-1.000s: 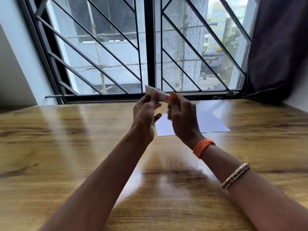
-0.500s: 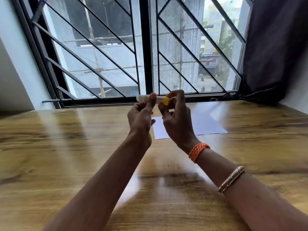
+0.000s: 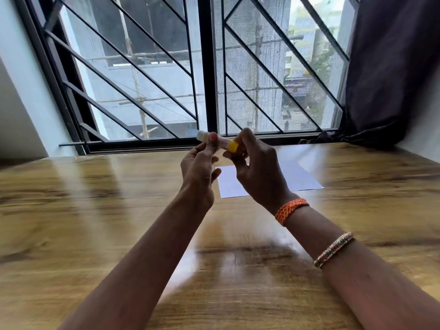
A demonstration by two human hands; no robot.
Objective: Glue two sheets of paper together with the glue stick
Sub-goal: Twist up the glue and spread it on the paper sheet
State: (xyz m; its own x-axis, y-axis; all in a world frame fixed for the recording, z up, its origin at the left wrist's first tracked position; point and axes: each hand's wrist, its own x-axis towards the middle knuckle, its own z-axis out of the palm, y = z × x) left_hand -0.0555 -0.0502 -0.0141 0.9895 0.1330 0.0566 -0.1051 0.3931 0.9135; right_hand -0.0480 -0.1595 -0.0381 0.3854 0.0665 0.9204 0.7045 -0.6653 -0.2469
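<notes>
Fingers (image 3: 212,142) of the left hand (image 3: 197,177) are pinched on the pale body of the glue stick (image 3: 217,142), and the fingers of the right hand (image 3: 258,173) are pinched on its yellow end (image 3: 232,146). A second ago the stick pointed up and away with that end hidden; now it lies almost flat between the hands and the yellow end shows, so I think the person is twisting it to open it or to push the glue up. No glue is on the paper yet, so the job has only begun. The big wooden table (image 3: 95,222) has lots of bare room on both sides and in front of the arms. The window (image 3: 207,67) with its dark bars stands at the far edge of the table, and a dark curtain (image 3: 390,67) hangs at the far right. The white paper (image 3: 300,177) lies flat on the table just past the hands, near the window, with its near edge free and the right hand hiding part of it. I cannot tell if it is one sheet or two. The hands are held up above the table and touch only the stick.
</notes>
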